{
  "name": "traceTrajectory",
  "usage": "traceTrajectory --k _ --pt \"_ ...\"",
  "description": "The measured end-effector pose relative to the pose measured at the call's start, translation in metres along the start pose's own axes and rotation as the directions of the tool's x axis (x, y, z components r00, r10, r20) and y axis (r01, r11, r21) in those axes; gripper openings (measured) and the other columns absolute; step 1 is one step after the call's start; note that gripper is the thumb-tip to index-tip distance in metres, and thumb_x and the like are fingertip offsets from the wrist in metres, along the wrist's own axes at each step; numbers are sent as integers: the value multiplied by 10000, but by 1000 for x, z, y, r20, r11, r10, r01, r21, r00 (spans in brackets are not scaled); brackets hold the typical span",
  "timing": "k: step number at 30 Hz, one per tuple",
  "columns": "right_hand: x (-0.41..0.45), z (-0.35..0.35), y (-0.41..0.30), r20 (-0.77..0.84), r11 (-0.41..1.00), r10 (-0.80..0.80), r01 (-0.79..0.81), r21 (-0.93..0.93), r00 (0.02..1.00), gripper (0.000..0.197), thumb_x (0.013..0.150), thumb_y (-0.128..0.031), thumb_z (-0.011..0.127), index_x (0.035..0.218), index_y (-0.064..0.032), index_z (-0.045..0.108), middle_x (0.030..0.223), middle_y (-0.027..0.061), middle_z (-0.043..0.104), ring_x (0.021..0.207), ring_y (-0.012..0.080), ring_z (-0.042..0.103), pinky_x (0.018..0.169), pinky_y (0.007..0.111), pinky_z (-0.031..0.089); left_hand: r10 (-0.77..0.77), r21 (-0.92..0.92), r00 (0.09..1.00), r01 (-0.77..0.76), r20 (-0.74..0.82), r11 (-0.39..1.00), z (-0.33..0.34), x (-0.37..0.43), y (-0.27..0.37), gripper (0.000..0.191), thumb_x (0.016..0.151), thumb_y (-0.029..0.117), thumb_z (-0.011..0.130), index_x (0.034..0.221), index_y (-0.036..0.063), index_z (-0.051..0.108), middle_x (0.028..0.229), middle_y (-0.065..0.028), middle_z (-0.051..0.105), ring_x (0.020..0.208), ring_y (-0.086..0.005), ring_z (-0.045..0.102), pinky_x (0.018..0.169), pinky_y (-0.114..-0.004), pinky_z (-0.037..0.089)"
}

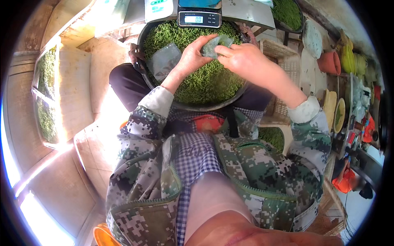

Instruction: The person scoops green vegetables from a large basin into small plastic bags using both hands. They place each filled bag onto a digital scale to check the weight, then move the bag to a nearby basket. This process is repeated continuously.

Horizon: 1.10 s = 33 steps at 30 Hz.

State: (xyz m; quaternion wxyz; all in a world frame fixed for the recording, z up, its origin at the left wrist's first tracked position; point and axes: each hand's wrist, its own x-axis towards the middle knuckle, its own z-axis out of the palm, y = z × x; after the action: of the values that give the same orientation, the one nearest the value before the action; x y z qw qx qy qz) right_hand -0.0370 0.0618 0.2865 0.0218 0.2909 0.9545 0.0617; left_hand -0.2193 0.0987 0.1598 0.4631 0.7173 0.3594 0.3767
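A small clear plastic bag [210, 49] with some green in it is held above a round black tub [203, 108]. My left hand [197, 53] grips its left side between thumb and fingers. On the other side, the fingers of my right hand [241, 58] are closed on its upper right part, which hides some of the bag. Small green berries [209, 78], resembling green peppercorns, fill the tub below. A pack of flat clear bags [167, 60] lies on the berries, left of my left wrist. Just beyond the tub, a digital scale [199, 19] with a lit display stands on a table [246, 12].
A beige plastic crate [281, 57] stands right of the tub, near a red bucket [329, 62]. Another tub of green berries [287, 13] is at the far right. Two people in orange, one person [343, 181] nearer, are at the right rim. Bagged greens [47, 92] stand at left.
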Motion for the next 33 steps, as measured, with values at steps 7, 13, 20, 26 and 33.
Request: traceTrajectory --k 7,13,20,26,33 --pt "-15 21 -2 -29 938 168 -151 311 985 312 741 -167 695 1018 -67 592 1011 47 599 707 241 637 591 345 522 71 -29 997 -71 -19 997 7 -10 8 666 685 32 729 1298 137 492 1108 -84 596 1016 -216 599 845 -314 503" --pt "-14 46 -13 129 851 208 -244 464 970 375 755 -212 703 1079 -65 588 1055 85 607 789 290 637 657 387 533 50 126 998 -54 35 991 16 -16 14 681 660 115 754 1292 145 501 1144 -122 605 1012 -278 609 854 -351 503" --pt "-12 46 -24 65 801 345 -330 499 936 403 779 -232 684 1135 -68 592 1129 99 611 875 286 631 752 359 528 48 126 993 -61 109 990 2 -16 16 706 649 153 781 1298 145 504 1146 -125 617 1029 -276 609 862 -354 499" --pt "-4 88 -11 148 654 426 -417 632 892 312 936 -337 480 978 -70 636 803 117 647 619 237 624 614 357 524 -161 314 968 94 195 945 -19 -16 11 698 698 250 777 1319 122 486 1213 -119 594 1013 -243 625 842 -342 505" --pt "-18 161 104 587 -139 659 -690 710 470 521 899 -465 539 1007 41 600 768 39 647 500 67 574 387 176 406 -312 682 941 314 -131 661 -135 -53 -2 249 805 219 623 1014 99 685 915 -102 694 855 -240 669 759 -347 520"
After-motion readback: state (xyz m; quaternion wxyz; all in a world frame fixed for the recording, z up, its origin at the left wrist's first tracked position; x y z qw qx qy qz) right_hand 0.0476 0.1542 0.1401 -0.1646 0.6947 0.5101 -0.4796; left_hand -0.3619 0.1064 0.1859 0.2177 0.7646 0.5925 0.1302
